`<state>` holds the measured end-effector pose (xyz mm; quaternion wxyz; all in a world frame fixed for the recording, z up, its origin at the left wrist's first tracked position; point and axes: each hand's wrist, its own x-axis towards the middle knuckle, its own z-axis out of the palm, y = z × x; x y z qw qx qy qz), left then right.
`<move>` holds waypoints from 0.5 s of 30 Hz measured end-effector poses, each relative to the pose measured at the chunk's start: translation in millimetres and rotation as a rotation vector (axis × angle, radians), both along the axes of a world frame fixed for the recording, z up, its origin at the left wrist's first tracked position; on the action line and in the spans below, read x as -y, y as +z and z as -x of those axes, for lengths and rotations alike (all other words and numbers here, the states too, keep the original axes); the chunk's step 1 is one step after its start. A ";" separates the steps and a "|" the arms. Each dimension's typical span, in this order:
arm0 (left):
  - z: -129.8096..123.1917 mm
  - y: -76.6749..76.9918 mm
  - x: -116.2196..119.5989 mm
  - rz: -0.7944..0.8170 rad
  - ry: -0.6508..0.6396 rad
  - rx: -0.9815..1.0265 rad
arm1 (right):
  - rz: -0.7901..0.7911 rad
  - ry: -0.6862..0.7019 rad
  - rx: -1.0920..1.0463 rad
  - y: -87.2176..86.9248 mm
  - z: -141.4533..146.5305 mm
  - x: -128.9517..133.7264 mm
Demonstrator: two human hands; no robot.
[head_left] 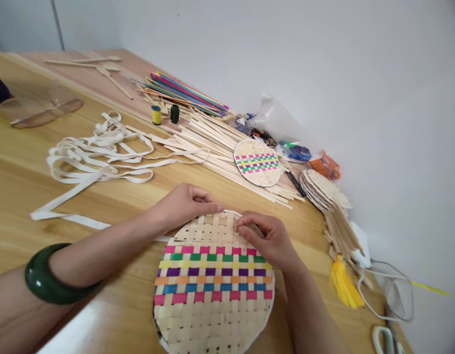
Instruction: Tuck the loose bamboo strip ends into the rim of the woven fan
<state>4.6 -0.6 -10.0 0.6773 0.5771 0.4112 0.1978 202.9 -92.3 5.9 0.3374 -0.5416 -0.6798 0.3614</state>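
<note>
1. the round woven panel [212, 319] lies on the desk [304, 216], in front of the person, its lower edge cut off by the view.
2. the left hand [192, 204] has thumb and fingers together, pinching the top rim; the right hand [269, 238] has its thumb and forefinger closed on the rim just to the right of it.
3. as for progress, the weave looks complete, with pink, green, yellow, purple, orange and blue bands across the middle. white edging [273, 295] shows along the right side, while much of the left side shows a dark edge, so the binding seems only partly done. whether the white at the top is fastened, i cannot tell.
4. a loose heap of white tape [79, 152] spreads over the desk; one length passes behind the left forearm towards the panel.
5. a clear plastic bag [277, 118] sits by the wall, its contents too blurred to name. a blue packet [297, 152] and an orange packet [325, 165] are near it; what they hold is also unclear.
6. the yellow spool [156, 115] carries yellow material, and a dark green spool [174, 114] stands just beside it.
</note>
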 end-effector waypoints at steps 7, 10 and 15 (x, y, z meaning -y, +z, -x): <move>0.0 0.2 2.1 -0.151 -0.099 0.016 | -0.035 -0.013 0.006 0.3 3.2 1.3; -0.7 2.4 5.2 -0.041 -0.044 0.040 | -0.051 -0.001 0.005 1.5 4.3 1.5; -2.0 7.3 10.7 0.116 0.023 0.056 | -0.080 0.009 0.007 2.3 7.3 2.1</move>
